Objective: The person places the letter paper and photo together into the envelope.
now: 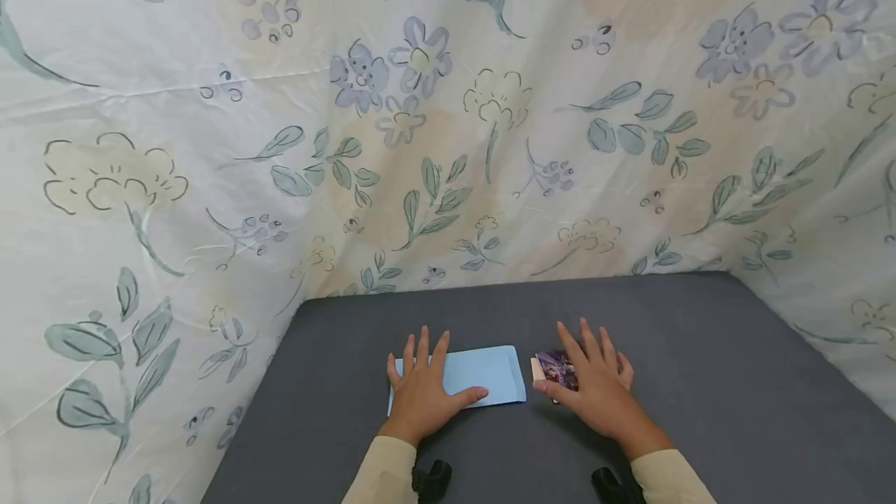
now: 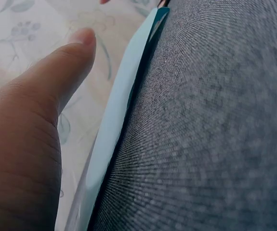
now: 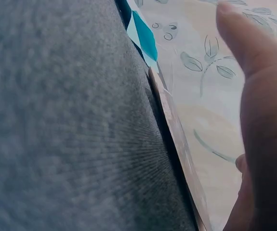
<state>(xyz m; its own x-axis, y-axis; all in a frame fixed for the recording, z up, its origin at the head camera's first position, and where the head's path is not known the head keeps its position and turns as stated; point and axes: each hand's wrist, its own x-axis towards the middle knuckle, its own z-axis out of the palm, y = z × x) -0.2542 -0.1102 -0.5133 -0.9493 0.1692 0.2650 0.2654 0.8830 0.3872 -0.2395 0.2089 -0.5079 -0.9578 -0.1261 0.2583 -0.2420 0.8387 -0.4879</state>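
A light blue envelope [image 1: 493, 372] lies flat on the dark grey table. My left hand [image 1: 422, 399] is over its left part, fingers spread and straight; its thumb [image 2: 56, 77] stands apart from the envelope's edge in the left wrist view. To the right lie what look like picture cards or photos [image 1: 555, 368], dark purple on top with a pale piece showing at the left. My right hand [image 1: 600, 395] covers much of them, its fingers extended. In the right wrist view, the thin pale edge of the cards [image 3: 176, 125] lies near the envelope's gaping end [image 3: 145, 38].
The dark grey cloth-like tabletop [image 1: 700, 379] extends around both hands. Behind it and at the sides hangs a white floral curtain [image 1: 490, 138]. Black wrist mounts [image 1: 434, 481] sit beneath both cream sleeves.
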